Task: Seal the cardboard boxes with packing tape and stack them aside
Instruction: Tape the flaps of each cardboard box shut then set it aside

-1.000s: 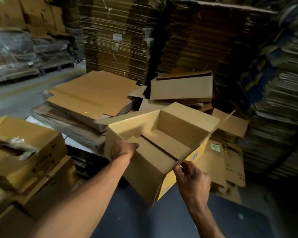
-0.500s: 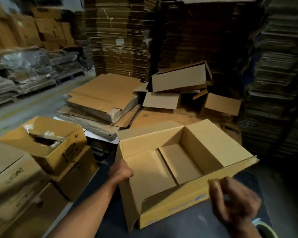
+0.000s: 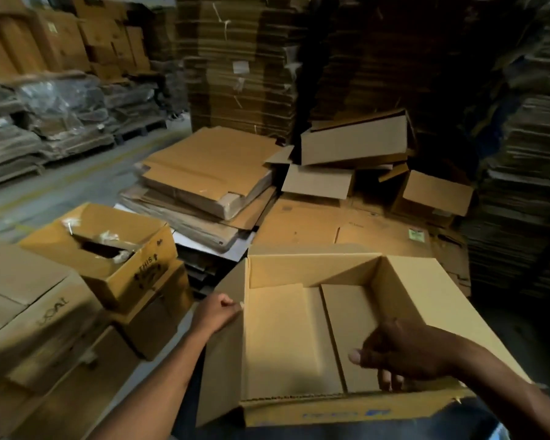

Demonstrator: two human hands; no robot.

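Observation:
An open cardboard box (image 3: pixel 280 338) sits right in front of me with its opening upward and its bottom flaps folded in, a seam running between them. My left hand (image 3: pixel 216 314) grips the upright edge of the box's left wall, fingers curled round it. My right hand (image 3: pixel 404 354) reaches over the near wall into the box, its fingers pointing down against the inside of that wall; I see nothing held in it. A pale sliver at the bottom right corner may be the tape roll (image 3: pixel 502 432).
Closed boxes are piled at my left, topped by one with a torn lid (image 3: pixel 99 246). Flattened cardboard (image 3: pixel 210 173) lies ahead, with loose boxes (image 3: pixel 356 142) behind and tall cardboard stacks (image 3: pixel 242 65) at the back and right. A grey aisle floor (image 3: pixel 77 185) runs at the left.
The box has come down from a tilted hold to lie level in front of me. My right hand left the near edge and moved inside the box. My left hand kept its grip.

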